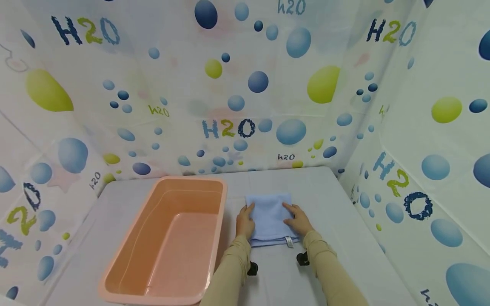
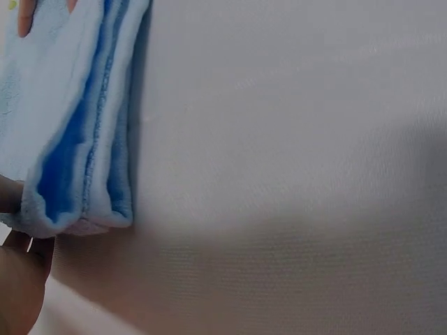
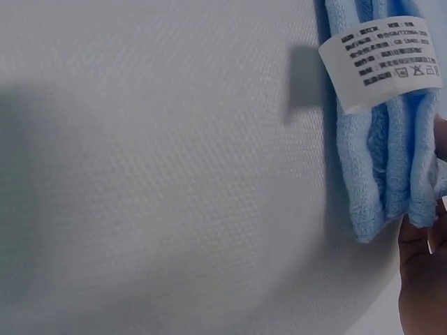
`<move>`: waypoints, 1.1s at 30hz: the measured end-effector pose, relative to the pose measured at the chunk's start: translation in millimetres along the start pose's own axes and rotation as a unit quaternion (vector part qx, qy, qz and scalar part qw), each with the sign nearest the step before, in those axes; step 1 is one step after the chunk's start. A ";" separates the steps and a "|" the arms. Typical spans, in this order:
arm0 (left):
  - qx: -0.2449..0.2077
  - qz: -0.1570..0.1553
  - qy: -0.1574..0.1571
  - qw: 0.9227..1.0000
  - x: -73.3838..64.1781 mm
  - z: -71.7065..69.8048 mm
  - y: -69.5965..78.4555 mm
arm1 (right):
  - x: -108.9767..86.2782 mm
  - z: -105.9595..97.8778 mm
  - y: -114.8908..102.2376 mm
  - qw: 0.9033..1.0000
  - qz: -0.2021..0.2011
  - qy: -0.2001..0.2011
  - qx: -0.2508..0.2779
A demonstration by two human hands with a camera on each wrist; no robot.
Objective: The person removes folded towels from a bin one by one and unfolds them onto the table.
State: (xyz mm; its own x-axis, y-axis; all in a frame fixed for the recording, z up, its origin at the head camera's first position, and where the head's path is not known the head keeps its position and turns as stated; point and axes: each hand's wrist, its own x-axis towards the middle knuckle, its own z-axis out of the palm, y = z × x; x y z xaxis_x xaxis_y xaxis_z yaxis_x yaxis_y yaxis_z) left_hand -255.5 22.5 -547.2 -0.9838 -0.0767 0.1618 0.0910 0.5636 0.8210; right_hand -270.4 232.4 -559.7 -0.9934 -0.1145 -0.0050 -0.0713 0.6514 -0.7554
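Observation:
A light-blue towel (image 1: 269, 219), folded into a neat layered rectangle, lies on the pale covered table. Its stacked edges face the person, and a white care label (image 3: 384, 63) hangs from them near the right corner. My left hand (image 1: 245, 222) holds the towel's left side, with the thumb over the top and other fingers beside the edge in the left wrist view. On the opposite side, my right hand (image 1: 299, 219) holds the right edge, its index finger and thumb on the upper surface. The remaining fingers are partly hidden.
Left of the towel stands a large peach plastic basin (image 1: 220, 238) with nothing visible inside. White curtains (image 1: 183, 85) printed with bubbles and "H2O" enclose the table (image 1: 344, 263) at the back and both sides.

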 end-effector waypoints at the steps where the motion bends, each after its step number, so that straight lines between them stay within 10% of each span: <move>1: 0.003 0.002 0.002 1.000 0.0 0.9 -0.5 | 0.6 -0.5 0.3 1.000 -0.006 -0.001 -0.003; 33: 0.017 -0.051 -0.027 0.998 4.9 4.2 -4.1 | 7.4 -5.6 -1.0 0.997 0.007 -0.046 -0.068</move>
State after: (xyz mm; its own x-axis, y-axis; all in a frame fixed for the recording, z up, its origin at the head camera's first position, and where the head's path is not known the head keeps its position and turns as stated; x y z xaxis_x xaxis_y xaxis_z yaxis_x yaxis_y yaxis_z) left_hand -261.3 23.2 -552.0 -0.9946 -0.0920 0.0475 -0.0150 0.5820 0.8130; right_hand -278.1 235.2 -555.3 -0.9825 -0.1682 -0.0797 -0.0747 0.7485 -0.6590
